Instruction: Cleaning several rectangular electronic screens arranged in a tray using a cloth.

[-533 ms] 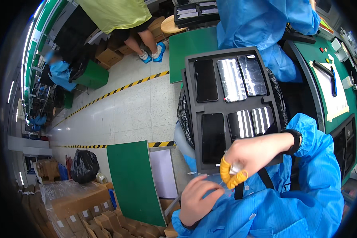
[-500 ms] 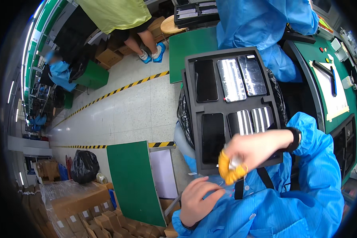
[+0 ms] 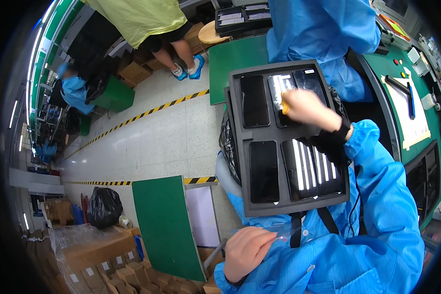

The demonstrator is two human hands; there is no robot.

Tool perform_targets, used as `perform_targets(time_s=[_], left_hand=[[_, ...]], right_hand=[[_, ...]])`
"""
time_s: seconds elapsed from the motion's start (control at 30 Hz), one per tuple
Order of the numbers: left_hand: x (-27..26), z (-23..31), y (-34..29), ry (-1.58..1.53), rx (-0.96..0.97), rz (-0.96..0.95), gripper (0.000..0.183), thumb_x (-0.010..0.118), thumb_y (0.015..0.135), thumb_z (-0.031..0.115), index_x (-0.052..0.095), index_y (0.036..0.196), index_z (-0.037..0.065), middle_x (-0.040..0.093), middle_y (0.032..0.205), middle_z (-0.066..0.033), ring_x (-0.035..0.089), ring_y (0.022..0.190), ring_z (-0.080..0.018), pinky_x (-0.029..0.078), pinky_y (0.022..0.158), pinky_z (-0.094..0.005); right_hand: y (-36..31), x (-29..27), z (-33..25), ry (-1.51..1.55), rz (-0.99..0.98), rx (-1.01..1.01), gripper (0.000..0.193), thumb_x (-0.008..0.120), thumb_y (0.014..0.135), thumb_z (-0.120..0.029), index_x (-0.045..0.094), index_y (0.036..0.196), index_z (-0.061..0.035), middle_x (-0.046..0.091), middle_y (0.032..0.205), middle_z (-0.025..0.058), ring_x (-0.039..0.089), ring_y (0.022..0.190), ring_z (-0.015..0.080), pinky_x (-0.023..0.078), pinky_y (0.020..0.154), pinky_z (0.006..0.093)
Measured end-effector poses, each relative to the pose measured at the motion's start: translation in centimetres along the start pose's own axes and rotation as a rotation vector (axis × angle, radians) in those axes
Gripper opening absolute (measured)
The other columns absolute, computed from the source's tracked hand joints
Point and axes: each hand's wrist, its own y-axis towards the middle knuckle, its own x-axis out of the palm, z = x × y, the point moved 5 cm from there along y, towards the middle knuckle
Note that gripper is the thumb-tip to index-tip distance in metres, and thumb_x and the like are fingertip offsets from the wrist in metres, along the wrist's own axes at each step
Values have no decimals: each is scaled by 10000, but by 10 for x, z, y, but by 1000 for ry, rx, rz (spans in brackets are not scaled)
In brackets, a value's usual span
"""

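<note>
"While your right hand (image 3: 306, 109) is over the gray tray (image 3: 237, 201), which slab is it at?"

"It's over the shiny black slab (image 3: 276, 92) at 12 o'clock in your tray. Your hand is blurry, with a yellow thing (image 3: 285, 104) at the fingertips. I can't tell if you pinch it or wear it, or if it touches the slab."

"And your left hand (image 3: 250, 249)?"

"It's off the tray, at 7 o'clock, well apart from your right. Its fingers are bent and close together. A clear sheet (image 3: 286, 229) is just past the tips, but I can't tell if you hold it."

"What could go wrong for you?"

"You could smear or scratch the slab if you rub too hard. Your black wrist band (image 3: 340, 135) could scrape the slab at 5 o'clock (image 3: 331, 175) if your arm dips."

"How does your slab look?"

"Dark and flat, with bright white glare near the top. Your hand hides its right side. 5 more slabs (image 3: 255, 102) share the tray."
</note>
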Motion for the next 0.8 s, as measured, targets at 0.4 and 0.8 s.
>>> perform_targets(time_s=[0.4, 0.8], left_hand=[[17, 17, 25, 288, 139, -33, 189, 740, 634, 106, 683, 812, 137, 580, 1170, -136, 516, 1140, -307, 404, 966, -444], [26, 16, 17, -74, -60, -128, 259, 754, 631, 24, 659, 865, 77, 641, 792, -53, 622, 742, -228, 519, 758, -384]], right_hand=[[-127, -90, -125, 845, -726, -705, 239, 627, 795, -230, 568, 810, 1, 582, 741, 159, 594, 683, 350, 486, 593, 402], [-45, -10, 39, -97, -130, -16, 190, 638, 785, -187, 585, 837, -12, 598, 826, 164, 630, 717, 332, 509, 622, 417]])
